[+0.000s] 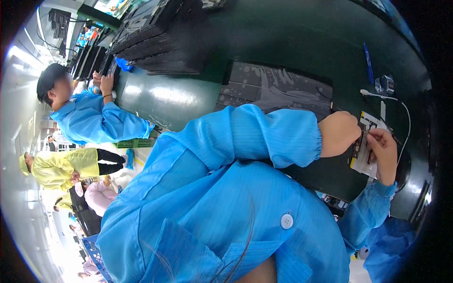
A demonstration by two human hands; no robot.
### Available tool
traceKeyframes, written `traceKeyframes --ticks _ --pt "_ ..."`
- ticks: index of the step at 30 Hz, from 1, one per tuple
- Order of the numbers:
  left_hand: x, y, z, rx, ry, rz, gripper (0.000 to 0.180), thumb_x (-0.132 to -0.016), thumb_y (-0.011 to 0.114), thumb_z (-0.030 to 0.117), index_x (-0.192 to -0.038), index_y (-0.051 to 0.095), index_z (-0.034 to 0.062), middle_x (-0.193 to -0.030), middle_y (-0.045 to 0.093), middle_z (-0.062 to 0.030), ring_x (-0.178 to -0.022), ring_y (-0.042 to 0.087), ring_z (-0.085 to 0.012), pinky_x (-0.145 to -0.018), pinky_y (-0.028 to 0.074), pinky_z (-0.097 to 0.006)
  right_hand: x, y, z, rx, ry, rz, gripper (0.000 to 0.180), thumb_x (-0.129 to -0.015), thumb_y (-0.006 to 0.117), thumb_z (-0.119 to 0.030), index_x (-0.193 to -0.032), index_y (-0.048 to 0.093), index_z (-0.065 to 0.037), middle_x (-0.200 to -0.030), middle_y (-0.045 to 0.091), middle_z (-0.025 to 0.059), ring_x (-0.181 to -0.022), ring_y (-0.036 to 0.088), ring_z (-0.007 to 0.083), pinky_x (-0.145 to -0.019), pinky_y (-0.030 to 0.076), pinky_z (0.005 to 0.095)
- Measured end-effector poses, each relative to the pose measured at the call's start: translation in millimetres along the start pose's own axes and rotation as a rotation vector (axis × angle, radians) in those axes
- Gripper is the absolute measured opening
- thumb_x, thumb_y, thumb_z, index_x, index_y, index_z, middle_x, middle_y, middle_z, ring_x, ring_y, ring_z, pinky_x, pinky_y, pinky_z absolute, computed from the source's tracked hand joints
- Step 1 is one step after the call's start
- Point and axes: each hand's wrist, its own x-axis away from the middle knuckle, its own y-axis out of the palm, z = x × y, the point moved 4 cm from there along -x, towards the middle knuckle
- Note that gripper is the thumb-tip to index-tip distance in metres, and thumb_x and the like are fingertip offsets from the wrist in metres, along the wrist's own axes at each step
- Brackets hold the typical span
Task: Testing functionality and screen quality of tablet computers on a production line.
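Bright workroom (28,108) down the left of the frame; dark green table (292,28) fills the top and right, from what I see on my remote feed. The flat white piece with yellow edges (359,162) is on the table at centre right, and I see a narrow grey strip (364,147) along it. My left hand (339,133) comes in from the left side of the frame and is at the piece's upper left edge; its fingers are curled and their tips hidden, so I can't tell if they hold anything. My right hand (384,152) comes up from lower right, over the piece's right side; thumb and forefinger are bent nearly together by the strip, grip on it unclear to me. Near the piece, I get a white cable (406,123) curving past on the right, a clear shiny object (387,85) above it and a blue pen (368,63) higher up. Dark sheet with pale spots (278,87) lies upper centre, beyond the left sleeve (273,134). Farther out: tall stack of black panels (160,42) upper left, co-worker in blue (89,115) beside the table at left, person in yellow (66,166) below that.
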Motion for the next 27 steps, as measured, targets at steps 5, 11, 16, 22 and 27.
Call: traceKeyframes --ticks 5,11,16,22,27 --pt "-2.2 2.4 4.0 0.009 -0.004 0.027 0.011 -0.068 0.057 0.013 -0.065 0.057 0.002 -0.067 0.054 -0.0169 -0.069 0.055 -0.032 -0.065 0.043 -0.04 0.2 0.1 6.1 0.038 -0.027 0.013 0.016 -0.081 0.057 -0.013 -0.094 0.055 -0.004 -0.073 0.053 -0.003 -0.053 0.042 0.0017 -0.042 0.03 0.0151" --pt "-4.7 7.6 6.5 -0.005 -0.019 0.003 0.011 -0.067 0.057 0.013 -0.066 0.057 0.0023 -0.068 0.054 -0.0167 -0.069 0.054 -0.0321 -0.064 0.043 -0.041 4.2 4.0 -3.6 0.013 -0.013 0.006 0.014 -0.075 0.061 -0.003 -0.088 0.055 -0.004 -0.073 0.054 -0.0018 -0.056 0.044 0.0008 -0.045 0.032 0.0145" --pt "-6.5 10.8 9.3 -0.014 0.005 0.028 0.01 -0.067 0.056 0.013 -0.067 0.057 0.0023 -0.067 0.053 -0.0161 -0.068 0.054 -0.0322 -0.064 0.043 -0.041 1.2 2.3 1.4 0.092 -0.098 0.008 0.016 -0.071 0.063 0.001 -0.084 0.054 -0.003 -0.071 0.054 -0.0013 -0.056 0.044 0.0015 -0.048 0.034 0.0157" --pt "-10.3 19.2 12.3 -0.021 0.026 0.018 0.01 -0.067 0.056 0.012 -0.067 0.057 0.0023 -0.067 0.054 -0.0161 -0.069 0.055 -0.032 -0.064 0.043 -0.041 -1.4 -4.3 7.5 0.122 -0.039 -0.006 0.017 -0.069 0.064 0.003 -0.079 0.052 -0.003 -0.069 0.053 -0.0004 -0.059 0.048 0.0048 -0.051 0.037 0.0179" --pt "-11.0 20.4 14.6 -0.022 0.02 0.012 0.01 -0.067 0.055 0.012 -0.066 0.057 0.0024 -0.066 0.054 -0.0161 -0.068 0.055 -0.0316 -0.063 0.043 -0.041 -7.4 -9.4 11.6 0.145 -0.041 -0.044 0.016 -0.068 0.063 0.004 -0.077 0.052 -0.003 -0.067 0.053 0.0007 -0.059 0.049 0.0063 -0.051 0.038 0.0191"
